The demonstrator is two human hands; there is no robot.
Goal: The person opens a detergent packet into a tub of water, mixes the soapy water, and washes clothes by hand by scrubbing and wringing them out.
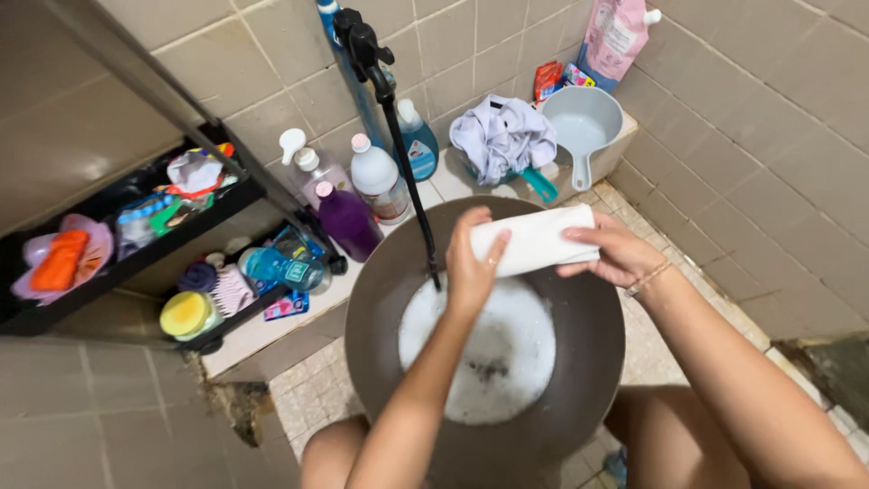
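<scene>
Two hands, left hand [472,263] and right hand [608,252] both clenched around white cloth [534,239], above sudsy basin [380,299]

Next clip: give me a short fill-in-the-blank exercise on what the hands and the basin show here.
1. Both hands, the left hand and the right hand, hold a rolled cloth of ____ colour.
2. The round basin holds water covered with white ____.
3. On the ledge behind the basin, next to the crumpled garment, lies a grey ____ with a handle.
4. The bottle standing closest to the basin is ____ in colour.

Missing words: white; foam; scoop; purple
</scene>
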